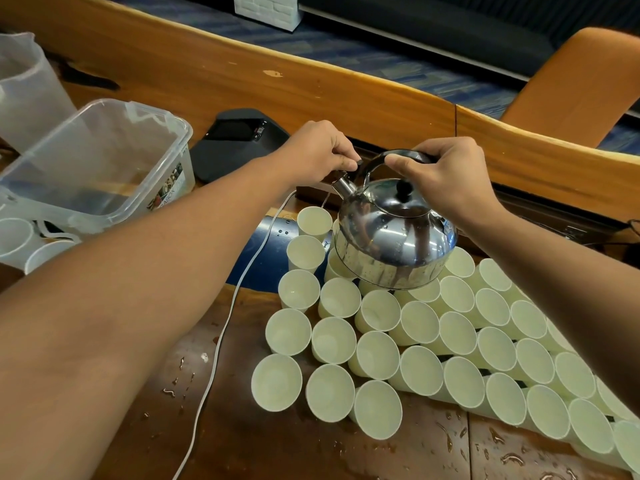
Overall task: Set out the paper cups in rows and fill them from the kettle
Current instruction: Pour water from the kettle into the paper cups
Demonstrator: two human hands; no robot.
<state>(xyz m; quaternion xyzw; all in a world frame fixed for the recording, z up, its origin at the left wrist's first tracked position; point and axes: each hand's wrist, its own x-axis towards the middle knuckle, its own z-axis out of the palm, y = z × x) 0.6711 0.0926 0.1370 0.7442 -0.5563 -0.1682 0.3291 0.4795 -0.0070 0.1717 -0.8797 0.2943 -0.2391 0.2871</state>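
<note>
A shiny steel kettle (391,233) with a black lid knob hangs tilted to the left over several pale paper cups (377,355) set in rows on the wooden table. My right hand (446,178) grips the kettle's black arched handle from above. My left hand (322,150) pinches the black lever at the spout end of the handle. A thin stream runs from the spout into the far-left cup (314,220). The kettle hides a few cups beneath it.
A clear plastic tub (104,157) and a clear jug (24,84) stand at the left, with two white cups (14,237) below them. A black device (239,140) lies behind. A white cable (221,341) crosses the wet tabletop. An orange chair (581,81) stands far right.
</note>
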